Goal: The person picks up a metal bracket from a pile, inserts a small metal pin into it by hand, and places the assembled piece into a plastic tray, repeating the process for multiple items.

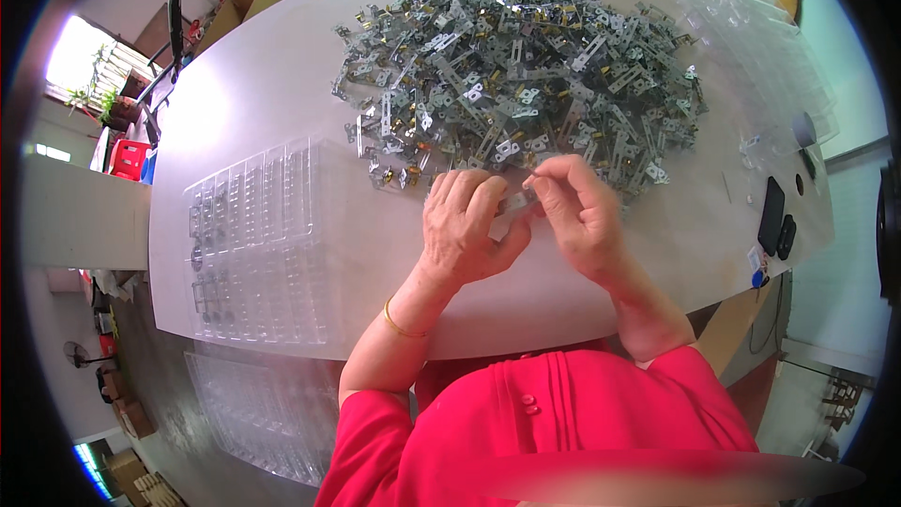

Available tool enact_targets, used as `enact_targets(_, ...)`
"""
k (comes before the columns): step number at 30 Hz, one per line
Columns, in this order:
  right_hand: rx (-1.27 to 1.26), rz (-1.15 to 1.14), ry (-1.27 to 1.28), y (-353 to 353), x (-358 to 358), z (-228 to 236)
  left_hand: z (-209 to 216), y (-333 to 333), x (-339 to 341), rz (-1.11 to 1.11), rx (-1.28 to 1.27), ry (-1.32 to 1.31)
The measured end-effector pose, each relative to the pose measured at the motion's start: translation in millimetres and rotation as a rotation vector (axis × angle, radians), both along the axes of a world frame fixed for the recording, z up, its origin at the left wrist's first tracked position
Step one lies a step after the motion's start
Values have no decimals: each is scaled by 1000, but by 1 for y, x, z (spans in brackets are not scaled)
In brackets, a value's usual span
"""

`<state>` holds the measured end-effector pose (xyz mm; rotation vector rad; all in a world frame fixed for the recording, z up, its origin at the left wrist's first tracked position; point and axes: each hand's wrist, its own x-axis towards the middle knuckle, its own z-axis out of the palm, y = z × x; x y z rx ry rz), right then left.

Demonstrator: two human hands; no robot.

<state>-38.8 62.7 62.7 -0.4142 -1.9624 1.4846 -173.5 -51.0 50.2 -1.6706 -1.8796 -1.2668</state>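
At the near edge of a big heap of small metal brackets [526, 66], my two hands come together over the white table. A small silvery metal bracket [516, 201] shows between them. My left hand [462, 227] has its fingers curled round one end of this piece. With thumb and forefinger, my right hand [584, 218] pinches at the other end. The fingers hide most of the bracket. Many of the heaped pieces carry brass-coloured bits.
A clear plastic compartment tray [272, 263] lies at left, with some metal parts in its leftmost column. More clear trays [253, 404] sit below the table edge. Clear plastic trays [760, 47] are stacked far right. A black phone [771, 216] and keys [758, 276] lie at right.
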Motion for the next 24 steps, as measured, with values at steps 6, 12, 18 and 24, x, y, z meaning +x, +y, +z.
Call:
enact_targets(6,-83,-71,116,8,3,8,3,-13,-10,-303,-148,-496)
enact_targets(12,-20,-93,119,15,4,8,6,-16,-4,-623,-309,-1181)
enact_targets(18,545,-309,241,23,-2,14,-3,-14,-7,-552,-161,-999)
enact_targets(24,344,-129,40,-2,-1,13,-7,-10,-4,-286,-17,-573)
